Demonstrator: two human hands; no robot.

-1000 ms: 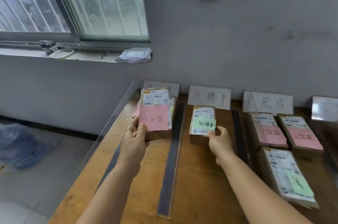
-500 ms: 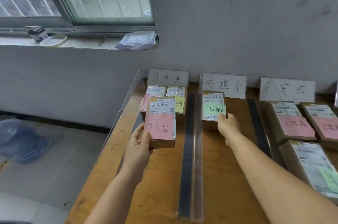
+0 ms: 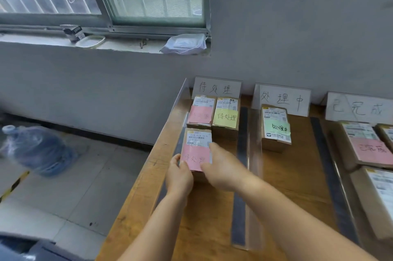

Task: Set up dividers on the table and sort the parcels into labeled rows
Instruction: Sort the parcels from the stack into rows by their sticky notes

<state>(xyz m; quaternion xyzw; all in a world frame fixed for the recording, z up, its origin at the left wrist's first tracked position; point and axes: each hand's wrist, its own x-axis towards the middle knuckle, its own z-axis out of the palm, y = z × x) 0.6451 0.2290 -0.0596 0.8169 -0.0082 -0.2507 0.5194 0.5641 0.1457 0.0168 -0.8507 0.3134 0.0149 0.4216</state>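
A brown parcel with a pink note (image 3: 197,148) lies in the left row of the wooden table (image 3: 287,175), just in front of a second pink-note parcel (image 3: 200,112) and a yellow-note parcel (image 3: 226,117). My left hand (image 3: 179,176) grips its near left corner. My right hand (image 3: 223,170) holds its right side, thumb on top. A green-note parcel (image 3: 276,127) sits alone in the middle row. Clear dividers with dark strips (image 3: 242,154) (image 3: 331,175) separate the rows. Handwritten label cards (image 3: 217,87) (image 3: 280,99) (image 3: 359,107) stand along the wall.
The right row holds parcels, one with a pink note (image 3: 365,145), and another near the right edge (image 3: 378,197). The table's left edge drops to a tiled floor where a blue water jug (image 3: 36,150) lies. A windowsill (image 3: 127,44) with small items runs above.
My right hand let go of the green-note parcel and came left onto the pink-note parcel. That parcel came down onto the table in the left row. The view shifted left.
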